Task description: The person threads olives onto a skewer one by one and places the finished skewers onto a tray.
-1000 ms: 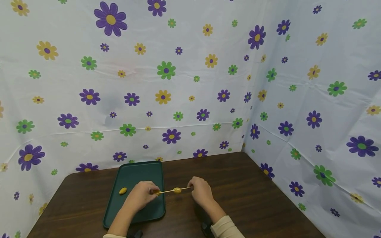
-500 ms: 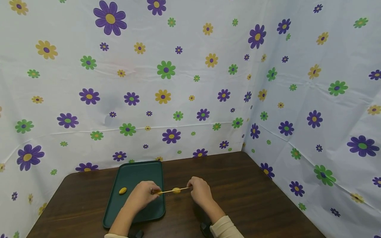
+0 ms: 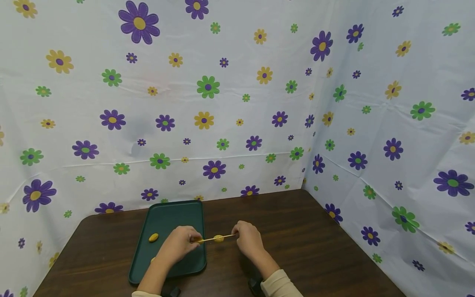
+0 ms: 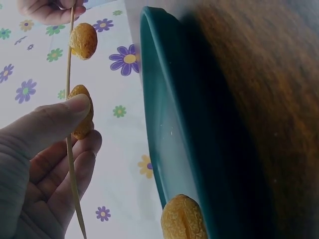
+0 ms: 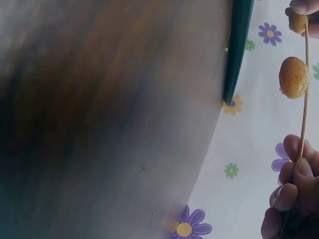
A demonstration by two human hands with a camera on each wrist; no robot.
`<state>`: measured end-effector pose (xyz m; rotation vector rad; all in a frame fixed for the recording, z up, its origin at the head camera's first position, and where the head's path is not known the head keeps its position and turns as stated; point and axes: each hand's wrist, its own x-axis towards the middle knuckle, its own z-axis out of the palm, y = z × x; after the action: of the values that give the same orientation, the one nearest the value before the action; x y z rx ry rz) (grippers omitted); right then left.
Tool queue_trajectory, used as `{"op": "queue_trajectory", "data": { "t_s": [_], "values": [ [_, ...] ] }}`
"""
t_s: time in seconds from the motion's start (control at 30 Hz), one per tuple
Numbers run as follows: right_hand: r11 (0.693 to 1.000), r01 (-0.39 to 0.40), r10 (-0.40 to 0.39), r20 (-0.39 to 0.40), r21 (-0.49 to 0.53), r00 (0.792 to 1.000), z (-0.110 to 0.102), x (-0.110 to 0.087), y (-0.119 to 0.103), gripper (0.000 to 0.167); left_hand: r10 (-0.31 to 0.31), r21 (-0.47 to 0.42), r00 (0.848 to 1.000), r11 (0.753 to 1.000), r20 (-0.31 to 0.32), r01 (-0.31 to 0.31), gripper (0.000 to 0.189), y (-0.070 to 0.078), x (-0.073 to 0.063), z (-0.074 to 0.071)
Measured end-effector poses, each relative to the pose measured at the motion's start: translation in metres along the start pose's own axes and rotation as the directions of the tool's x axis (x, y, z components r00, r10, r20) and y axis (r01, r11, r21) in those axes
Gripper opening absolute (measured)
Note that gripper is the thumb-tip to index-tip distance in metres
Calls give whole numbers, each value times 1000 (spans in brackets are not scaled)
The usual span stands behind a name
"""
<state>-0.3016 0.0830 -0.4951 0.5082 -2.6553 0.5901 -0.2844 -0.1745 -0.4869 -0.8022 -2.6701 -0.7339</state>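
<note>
Skewer (image 5: pixel 304 114) is partly hidden by the right hand (image 3: pixel 250 240).

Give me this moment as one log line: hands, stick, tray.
left hand: holds golden piece and thin stick; right hand: pinches stick; second piece: on stick, between hands; tray: below left hand, loose piece inside

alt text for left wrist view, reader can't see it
Left hand pinching a wrinkled golden lump and a thin stick together; a second lump further along it, toward the right hand at the top. A third lump shows at the rim of a green tray.
</note>
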Motion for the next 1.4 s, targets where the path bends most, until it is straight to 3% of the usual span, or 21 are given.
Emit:
{"op": "queue_trajectory", "data": {
  "t_s": [0.53, 1.4],
  "values": [
    [1000, 16, -16, -3, -1, 1000, 3, 2, -2, 31, -34, -6, 999, 999, 26, 34, 14, 5, 4, -2],
    [1000, 26, -25, 9, -10, 1000, 5, 0, -8, 31, -20, -17, 999, 1000, 40, 21, 12, 7, 7, 6]
  ]
}}
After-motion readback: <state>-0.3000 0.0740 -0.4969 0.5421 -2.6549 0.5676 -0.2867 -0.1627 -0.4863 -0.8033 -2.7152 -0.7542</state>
